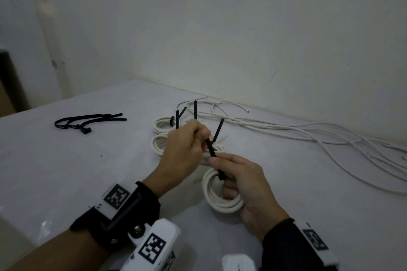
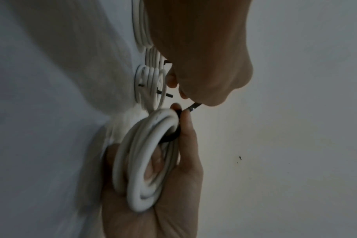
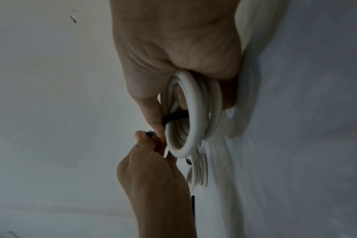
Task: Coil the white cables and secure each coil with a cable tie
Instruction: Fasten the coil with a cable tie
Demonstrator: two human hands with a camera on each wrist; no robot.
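Note:
My right hand point(image 1: 248, 182) grips a small white cable coil point(image 1: 220, 202) just above the table point(image 1: 88, 171), fingers through its middle. A black cable tie point(image 1: 212, 150) loops round the coil's top. The right thumb and forefinger pinch the tie near the coil. My left hand point(image 1: 185, 149) pinches the tie's tail higher up. In the left wrist view the left hand point(image 2: 204, 64) hangs over the coil point(image 2: 137, 169) and the tie's loop point(image 2: 171, 136). The right wrist view shows the right hand point(image 3: 173, 40), the coil point(image 3: 194, 112), the tie point(image 3: 175, 116) and the left hand point(image 3: 153, 169).
Several tied coils point(image 1: 161, 126) with upright black tie tails lie just behind my hands. Spare black ties point(image 1: 88, 121) lie at the far left. Loose white cables point(image 1: 286, 130) trail along the wall to the right edge.

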